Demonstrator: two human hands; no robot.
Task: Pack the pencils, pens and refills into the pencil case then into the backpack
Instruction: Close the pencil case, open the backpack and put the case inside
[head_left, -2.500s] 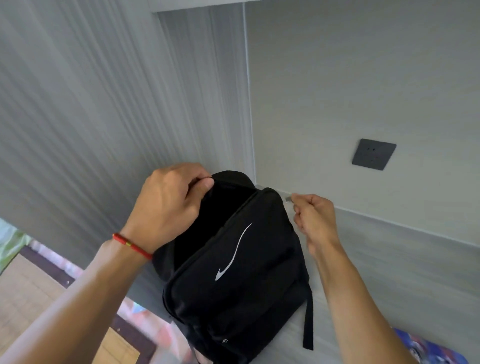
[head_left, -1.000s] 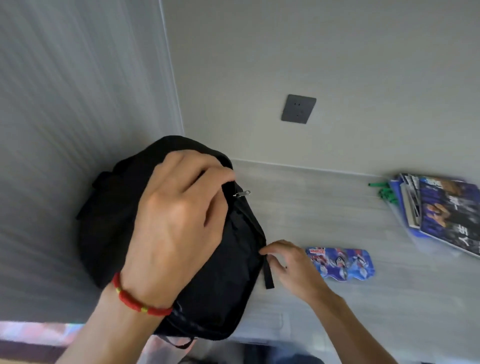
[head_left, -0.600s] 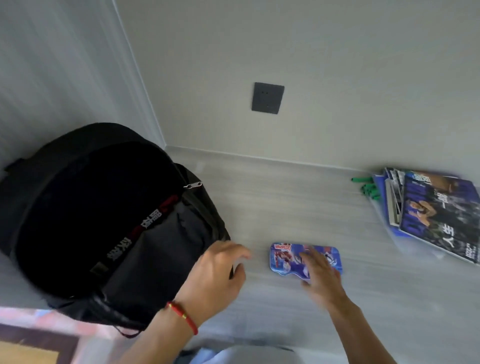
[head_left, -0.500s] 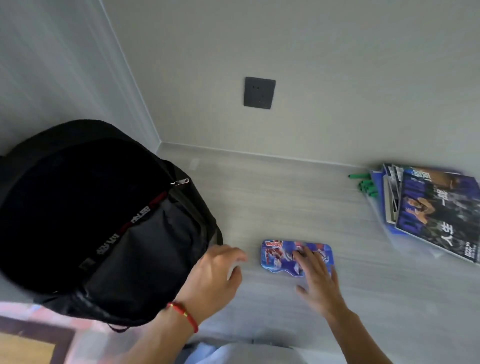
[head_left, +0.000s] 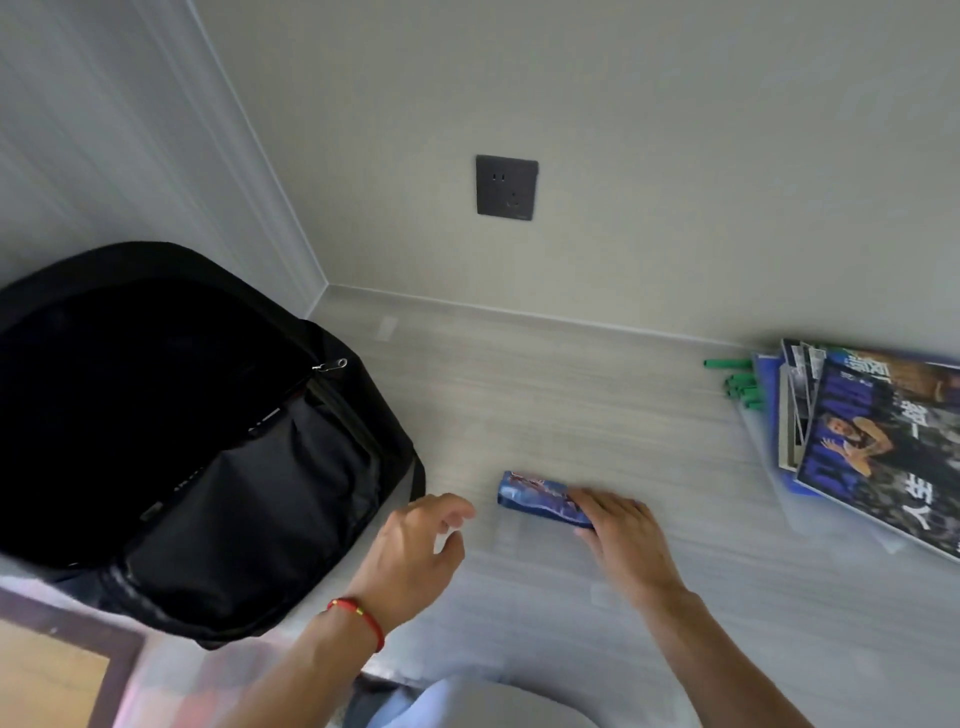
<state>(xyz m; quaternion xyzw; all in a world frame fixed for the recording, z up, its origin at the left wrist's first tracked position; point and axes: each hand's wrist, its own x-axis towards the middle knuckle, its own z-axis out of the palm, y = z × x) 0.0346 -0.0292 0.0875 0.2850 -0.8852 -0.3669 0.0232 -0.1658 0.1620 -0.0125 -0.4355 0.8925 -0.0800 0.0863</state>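
Case-to-bag step — right hand (head_left: 621, 530) clamped on the pencil case (head_left: 540, 498) at lower centre, left hand (head_left: 415, 551) loose, fingers apart; next, carry it left into the open backpack (head_left: 249, 483).

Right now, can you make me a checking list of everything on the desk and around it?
Surface: pale wood-grain desk, set in a wall corner.
Job's things: black backpack unzipped, gaping; blue pencil case tilted up on its edge.
Clutter: stack of magazines; green pens beside it.
Hands: right hand gripping the pencil case; left hand open, empty, beside the backpack.
Cables: nothing seen.
Surroundings: dark wall socket, nothing plugged in.
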